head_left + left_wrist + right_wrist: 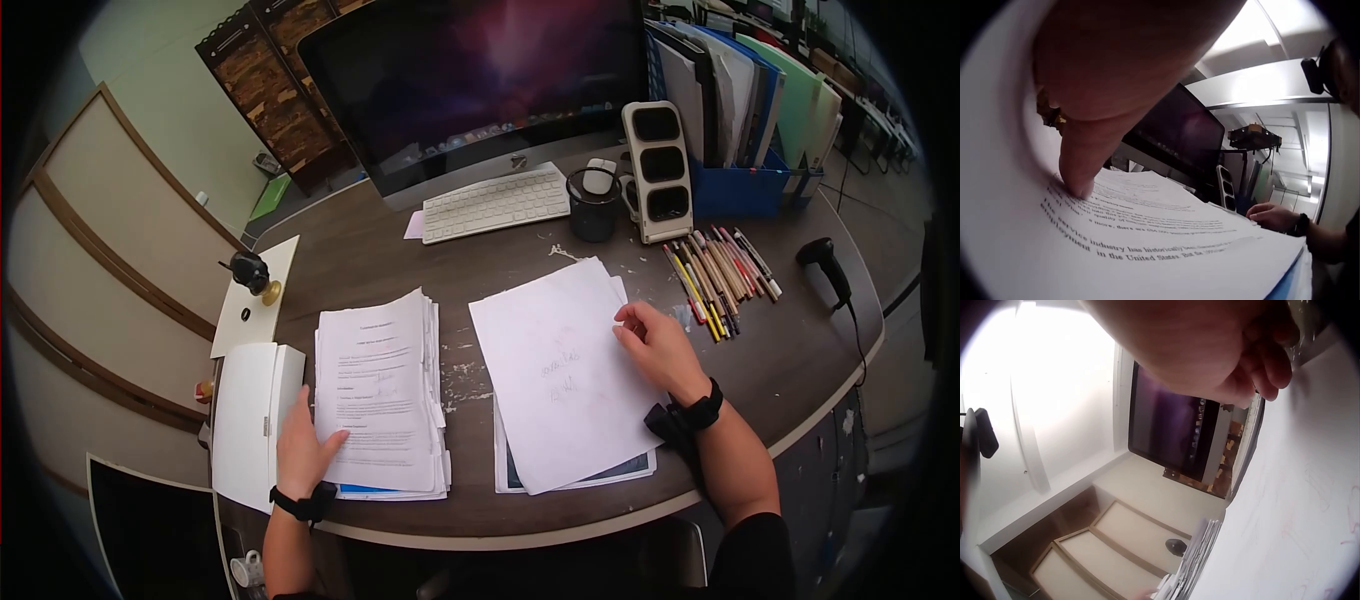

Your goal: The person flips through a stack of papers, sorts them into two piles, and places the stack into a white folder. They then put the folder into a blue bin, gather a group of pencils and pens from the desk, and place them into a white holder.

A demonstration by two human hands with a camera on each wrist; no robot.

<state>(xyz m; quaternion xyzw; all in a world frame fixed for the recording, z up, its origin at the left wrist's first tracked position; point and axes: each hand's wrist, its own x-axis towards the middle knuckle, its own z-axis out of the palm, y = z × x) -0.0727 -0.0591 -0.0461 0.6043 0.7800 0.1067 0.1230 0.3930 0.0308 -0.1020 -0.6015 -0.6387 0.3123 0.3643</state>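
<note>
Right fingers point(1276, 365) near a faintly marked sheet point(1285, 512), monitor point(1169, 422) and paper stack point(1197, 559) beyond

The monitor point(490, 85) is cut off by the head view's top edge. A blue item point(365, 490) is mostly hidden beneath the printed pages point(375, 400) at left — and the handwriting point(560, 370) on the white sheet point(545, 435) at right is too faint to be read.

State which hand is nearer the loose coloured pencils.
Right. The right hand is close, on the near left side of the loose coloured pencils; the left hand is much farther left, touching the white printed paper stack.
</note>
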